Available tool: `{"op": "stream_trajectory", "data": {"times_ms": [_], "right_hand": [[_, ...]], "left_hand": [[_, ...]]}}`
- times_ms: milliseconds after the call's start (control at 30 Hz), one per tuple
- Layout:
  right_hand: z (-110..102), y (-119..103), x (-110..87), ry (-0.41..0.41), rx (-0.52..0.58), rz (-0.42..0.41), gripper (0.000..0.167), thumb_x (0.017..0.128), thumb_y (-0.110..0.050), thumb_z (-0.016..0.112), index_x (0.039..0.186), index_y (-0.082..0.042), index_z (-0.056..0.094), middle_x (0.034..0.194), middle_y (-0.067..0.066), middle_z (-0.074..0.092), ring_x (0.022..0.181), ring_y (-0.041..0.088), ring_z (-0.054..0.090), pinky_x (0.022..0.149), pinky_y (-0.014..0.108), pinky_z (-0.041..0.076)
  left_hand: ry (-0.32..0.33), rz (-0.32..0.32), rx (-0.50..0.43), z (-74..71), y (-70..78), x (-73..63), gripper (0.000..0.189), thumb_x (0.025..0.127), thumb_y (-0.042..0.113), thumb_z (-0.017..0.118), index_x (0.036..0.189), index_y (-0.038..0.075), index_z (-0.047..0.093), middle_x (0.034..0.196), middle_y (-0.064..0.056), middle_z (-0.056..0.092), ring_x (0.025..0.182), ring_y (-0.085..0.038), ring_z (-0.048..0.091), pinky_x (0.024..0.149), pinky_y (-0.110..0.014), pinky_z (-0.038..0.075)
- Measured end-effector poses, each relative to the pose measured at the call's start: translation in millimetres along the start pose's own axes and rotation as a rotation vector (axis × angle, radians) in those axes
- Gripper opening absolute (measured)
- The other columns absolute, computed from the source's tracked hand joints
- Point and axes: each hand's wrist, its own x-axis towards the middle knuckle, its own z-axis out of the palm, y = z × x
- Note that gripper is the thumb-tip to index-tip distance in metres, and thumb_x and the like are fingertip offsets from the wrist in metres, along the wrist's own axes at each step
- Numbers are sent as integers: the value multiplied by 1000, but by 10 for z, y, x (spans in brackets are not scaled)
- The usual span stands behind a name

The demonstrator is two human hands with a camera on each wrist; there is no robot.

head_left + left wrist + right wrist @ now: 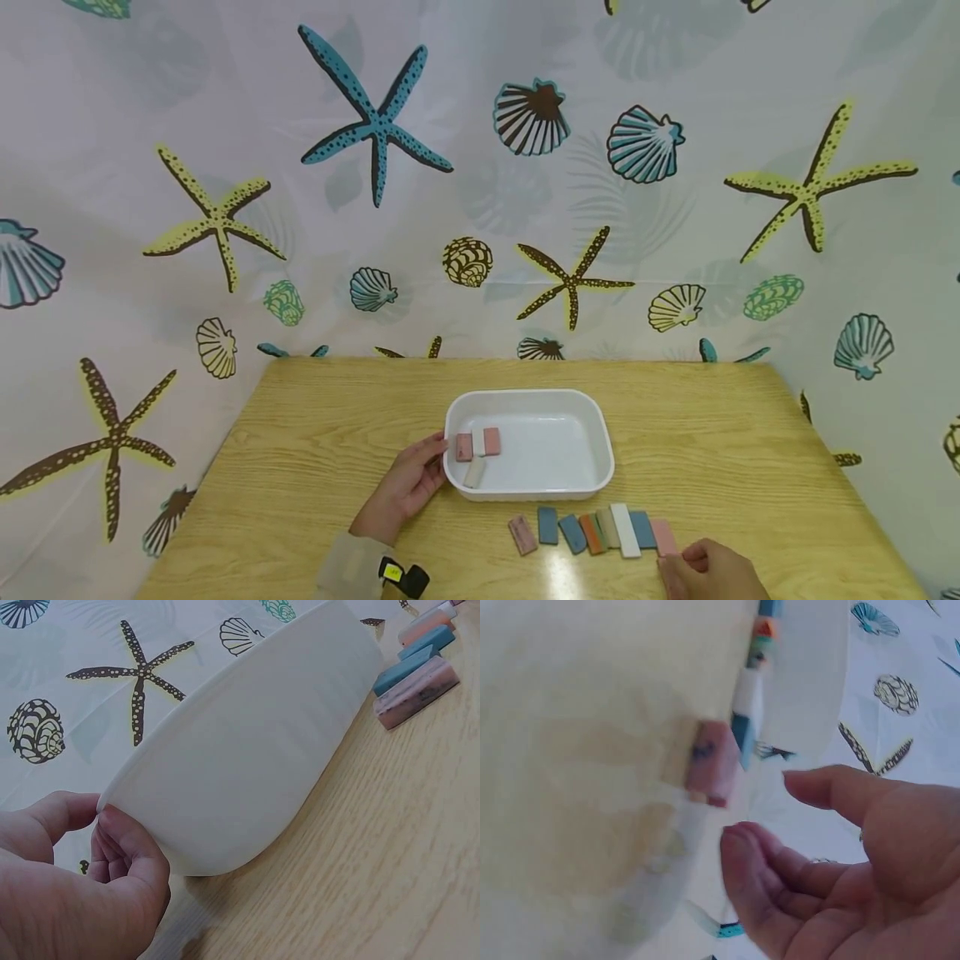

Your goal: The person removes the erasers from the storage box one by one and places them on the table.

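My left hand [411, 479] pinches the left rim of a white plastic tub [247, 742] between thumb and fingers. Inside the tub, at its left end, lie a few small blocks, including a dark pink block [464, 447] and a beige block [474, 473]. My right hand [711, 572] is beside a pink block [714, 761] at the right end of a row on the table. In the right wrist view its thumb and fingertips are apart, with nothing between them, and the block lies just beyond them.
In front of the tub, the row also holds a speckled pink block [522, 534], several blue blocks [547, 526], an orange block [591, 533] and a long white block [625, 530]. The wooden table [337, 400] is bordered by a shell-patterned cloth [450, 192].
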Motion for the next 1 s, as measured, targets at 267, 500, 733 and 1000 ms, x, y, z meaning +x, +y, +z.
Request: {"op": "stream_trajectory", "data": {"times_ms": [267, 500, 733, 1000], "right_hand": [[-383, -318, -51, 41, 368, -84, 56, 91, -44, 56, 118, 6, 56, 102, 12, 65, 87, 23, 63, 76, 35, 52], [-404, -701, 20, -126, 647, -186, 57, 90, -35, 60, 127, 7, 48, 115, 14, 60, 101, 26, 60, 86, 36, 49], [-255, -1065, 268, -267, 692, -332, 52, 93, -28, 57, 127, 10, 46, 114, 14, 60, 102, 24, 60, 89, 37, 47], [17, -1424, 600, -372, 696, -366, 41, 95, -16, 54, 120, 15, 49, 105, 15, 61, 100, 28, 60, 85, 36, 49]], "left_hand": [[7, -25, -8, 5, 9, -4, 48, 94, 8, 53, 136, -6, 34, 115, -12, 54, 92, -13, 54, 83, -28, 48], [-8, -8, 5, 36, 26, -30, 48, 94, 7, 52, 136, -8, 33, 113, -13, 54, 92, -13, 55, 82, -29, 49], [14, -18, 3, 58, 35, -43, 48, 94, 6, 53, 135, -7, 34, 115, -14, 54, 92, -13, 55, 81, -28, 49], [13, -15, -7, 66, 39, -47, 48, 93, 7, 54, 135, -6, 35, 118, -15, 53, 95, -14, 55, 83, -29, 48]]}}
